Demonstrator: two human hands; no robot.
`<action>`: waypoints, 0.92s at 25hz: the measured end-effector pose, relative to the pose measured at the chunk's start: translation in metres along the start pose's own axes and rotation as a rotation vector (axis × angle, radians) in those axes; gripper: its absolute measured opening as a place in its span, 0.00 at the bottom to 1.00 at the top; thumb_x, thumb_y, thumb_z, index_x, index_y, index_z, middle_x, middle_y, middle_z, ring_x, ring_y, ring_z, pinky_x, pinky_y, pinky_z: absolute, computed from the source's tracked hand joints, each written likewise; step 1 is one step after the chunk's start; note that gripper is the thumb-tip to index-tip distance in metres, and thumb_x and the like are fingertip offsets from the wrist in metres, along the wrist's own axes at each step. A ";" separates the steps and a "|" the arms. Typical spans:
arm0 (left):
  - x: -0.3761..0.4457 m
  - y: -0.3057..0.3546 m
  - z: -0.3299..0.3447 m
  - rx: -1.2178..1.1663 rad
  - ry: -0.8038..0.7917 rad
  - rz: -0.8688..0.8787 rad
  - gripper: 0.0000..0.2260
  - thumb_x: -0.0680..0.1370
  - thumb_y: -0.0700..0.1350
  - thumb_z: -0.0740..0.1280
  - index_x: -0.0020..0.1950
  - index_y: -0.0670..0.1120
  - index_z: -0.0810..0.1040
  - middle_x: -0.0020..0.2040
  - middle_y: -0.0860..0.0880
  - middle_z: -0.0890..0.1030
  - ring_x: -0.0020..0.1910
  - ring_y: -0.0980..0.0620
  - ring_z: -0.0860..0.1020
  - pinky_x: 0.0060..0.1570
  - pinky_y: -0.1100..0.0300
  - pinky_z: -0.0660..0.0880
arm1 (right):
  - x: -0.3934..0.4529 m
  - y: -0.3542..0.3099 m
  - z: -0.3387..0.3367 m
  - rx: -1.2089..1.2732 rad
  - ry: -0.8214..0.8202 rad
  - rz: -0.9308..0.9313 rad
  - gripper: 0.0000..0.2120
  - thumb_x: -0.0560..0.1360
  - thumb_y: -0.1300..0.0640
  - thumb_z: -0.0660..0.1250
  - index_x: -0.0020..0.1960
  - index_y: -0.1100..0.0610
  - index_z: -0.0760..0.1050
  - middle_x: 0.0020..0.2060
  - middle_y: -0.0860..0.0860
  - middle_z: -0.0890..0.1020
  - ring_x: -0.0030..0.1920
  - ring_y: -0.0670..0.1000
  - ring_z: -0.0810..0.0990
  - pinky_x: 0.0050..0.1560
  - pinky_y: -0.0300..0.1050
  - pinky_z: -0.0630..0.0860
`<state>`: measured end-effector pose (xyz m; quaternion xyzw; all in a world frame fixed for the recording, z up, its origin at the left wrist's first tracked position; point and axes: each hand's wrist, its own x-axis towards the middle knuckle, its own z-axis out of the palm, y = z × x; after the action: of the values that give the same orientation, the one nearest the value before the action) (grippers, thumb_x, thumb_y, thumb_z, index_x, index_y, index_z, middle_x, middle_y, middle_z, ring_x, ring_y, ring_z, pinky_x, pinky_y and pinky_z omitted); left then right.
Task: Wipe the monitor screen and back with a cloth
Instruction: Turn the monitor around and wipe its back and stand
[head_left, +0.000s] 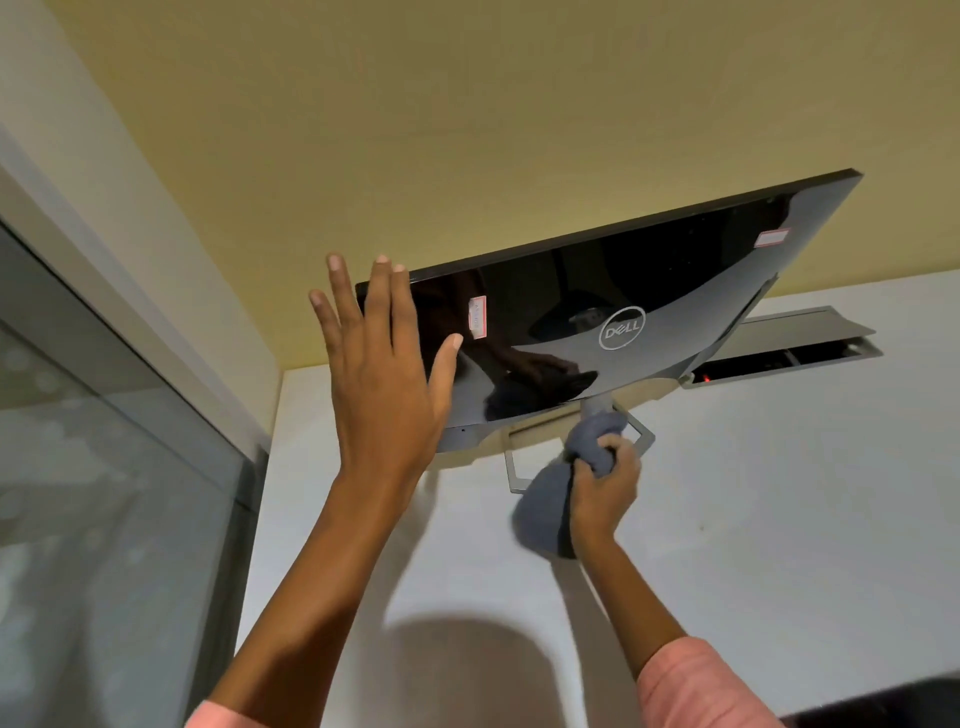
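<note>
Pink sleeves (696, 686) lie nearest the camera, and both forearms reach from them toward the monitor. At the grip, the right hand (605, 486) has its fingers curled tight around a bunched grey-blue cloth (550, 512); the top of the cloth touches the grey neck of the stand (597, 402), just under the lower edge of the glossy black flat monitor with a silver round logo (649, 291). The left hand (384, 374) is flat with straight, spread fingers and seems to press on the left end of the monitor back; it holds nothing. The monitor shows its back to the camera, and its long axis rises from the left hand toward upper right. From the cloth, the back panel lies directly above, so the right hand is nearer for wiping. Under the monitor is the white counter (779, 493), behind it a yellow wall (467, 104).
</note>
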<state>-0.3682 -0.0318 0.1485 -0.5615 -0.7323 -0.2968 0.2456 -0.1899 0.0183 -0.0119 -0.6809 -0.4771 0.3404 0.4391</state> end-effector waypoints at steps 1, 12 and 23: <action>0.001 0.002 0.001 0.028 -0.017 0.038 0.27 0.81 0.53 0.56 0.73 0.35 0.61 0.74 0.38 0.62 0.75 0.35 0.50 0.72 0.42 0.43 | 0.015 -0.006 -0.008 -0.025 0.060 -0.058 0.14 0.75 0.64 0.65 0.59 0.61 0.70 0.52 0.55 0.74 0.54 0.58 0.74 0.50 0.43 0.67; 0.021 0.034 0.019 -0.062 -0.032 0.133 0.24 0.80 0.50 0.57 0.72 0.36 0.64 0.71 0.39 0.67 0.73 0.42 0.60 0.74 0.50 0.45 | 0.037 0.047 -0.016 -0.390 -0.167 -0.073 0.08 0.78 0.61 0.62 0.54 0.63 0.76 0.47 0.59 0.80 0.49 0.59 0.78 0.45 0.42 0.67; 0.019 0.036 0.022 -0.117 0.004 0.094 0.24 0.79 0.49 0.62 0.71 0.37 0.66 0.69 0.40 0.70 0.72 0.43 0.63 0.74 0.50 0.48 | 0.040 0.018 -0.018 -0.261 -0.243 -0.166 0.19 0.75 0.65 0.63 0.66 0.57 0.72 0.58 0.59 0.72 0.57 0.61 0.72 0.52 0.39 0.69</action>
<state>-0.3386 0.0041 0.1522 -0.6079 -0.6861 -0.3286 0.2276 -0.1549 0.0483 -0.0234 -0.6444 -0.6212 0.3179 0.3129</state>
